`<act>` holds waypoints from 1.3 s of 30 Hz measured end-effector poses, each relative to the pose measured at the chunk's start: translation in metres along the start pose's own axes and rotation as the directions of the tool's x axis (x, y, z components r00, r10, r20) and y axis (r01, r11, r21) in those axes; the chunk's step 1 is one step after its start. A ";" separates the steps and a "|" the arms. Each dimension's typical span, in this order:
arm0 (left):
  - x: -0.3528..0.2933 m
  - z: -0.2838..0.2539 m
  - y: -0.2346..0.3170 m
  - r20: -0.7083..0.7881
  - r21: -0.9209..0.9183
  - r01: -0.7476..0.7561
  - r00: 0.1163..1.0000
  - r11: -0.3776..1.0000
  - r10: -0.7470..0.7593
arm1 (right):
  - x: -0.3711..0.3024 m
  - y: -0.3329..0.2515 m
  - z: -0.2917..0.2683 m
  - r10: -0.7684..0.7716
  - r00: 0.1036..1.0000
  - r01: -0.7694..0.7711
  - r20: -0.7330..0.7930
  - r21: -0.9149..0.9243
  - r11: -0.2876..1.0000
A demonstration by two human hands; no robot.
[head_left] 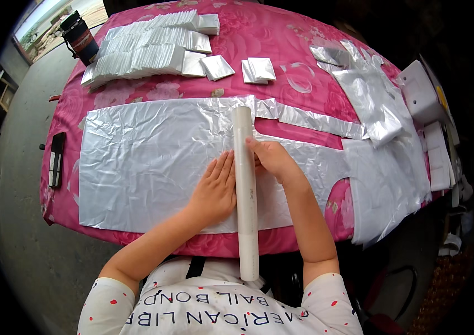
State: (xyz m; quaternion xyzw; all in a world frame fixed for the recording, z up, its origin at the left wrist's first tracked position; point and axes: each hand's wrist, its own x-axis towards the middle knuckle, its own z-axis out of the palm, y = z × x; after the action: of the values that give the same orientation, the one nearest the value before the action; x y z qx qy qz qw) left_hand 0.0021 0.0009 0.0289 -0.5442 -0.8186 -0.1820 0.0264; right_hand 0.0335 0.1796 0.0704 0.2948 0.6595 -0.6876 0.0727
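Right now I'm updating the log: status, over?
Left hand alongside white tube; right hand at its other side. Silvery plastic bag spread, wrinkled. Tube covers part of bag.

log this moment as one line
left hand: flat at left side of long white cylindrical tube | right hand: thumb on tube, rest partly hidden | tube: across silvery plastic sheet | beyond: folded silvery square packets

Wide fisheye, downward from the head

Tube (247,218) over bag (131,167), packets (142,60) behind to left.
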 end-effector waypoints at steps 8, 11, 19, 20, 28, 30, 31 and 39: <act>0.003 -0.002 0.005 -0.006 -0.042 0.013 1.000 0.999 -0.013 | 0.087 0.002 -0.031 -0.215 0.952 0.277 -0.216 0.908 0.316; 0.001 -0.001 0.004 -0.006 -0.010 0.020 1.000 1.000 -0.020 | 0.083 -0.018 -0.080 -0.293 0.842 0.514 -0.452 0.838 0.184; 0.003 0.001 0.005 -0.008 -0.023 0.015 1.000 1.000 -0.015 | -0.007 -0.100 -0.098 -0.508 0.590 0.807 -0.627 0.459 0.371; 0.002 0.002 0.004 -0.015 -0.018 0.015 1.000 1.000 -0.015 | -0.011 -0.108 -0.066 -0.602 0.585 0.811 -0.544 0.396 0.430; 0.002 0.024 -0.005 -0.067 0.109 -0.039 0.997 0.993 0.047 | 0.031 -0.037 0.213 -0.723 0.596 0.793 0.350 -0.393 0.465; 0.004 0.023 0.000 -0.056 0.048 -0.036 0.998 0.998 0.038 | 0.034 -0.009 0.245 -0.619 0.662 0.740 0.422 -0.501 0.449; 0.003 0.022 0.001 -0.052 0.017 -0.027 0.998 0.999 0.028 | 0.028 -0.006 0.254 -0.571 0.677 0.727 0.463 -0.539 0.425; -0.001 0.015 0.006 -0.135 -0.027 0.004 0.991 1.000 -0.007 | -0.039 -0.027 0.171 -0.667 0.453 0.891 0.591 -0.314 0.327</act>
State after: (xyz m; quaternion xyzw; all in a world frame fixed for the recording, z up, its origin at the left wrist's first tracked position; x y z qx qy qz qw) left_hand 0.0098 0.0069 0.0164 -0.5287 -0.8138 -0.2296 0.0739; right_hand -0.0012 0.0095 0.1058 -0.2364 0.8682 -0.4308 -0.0692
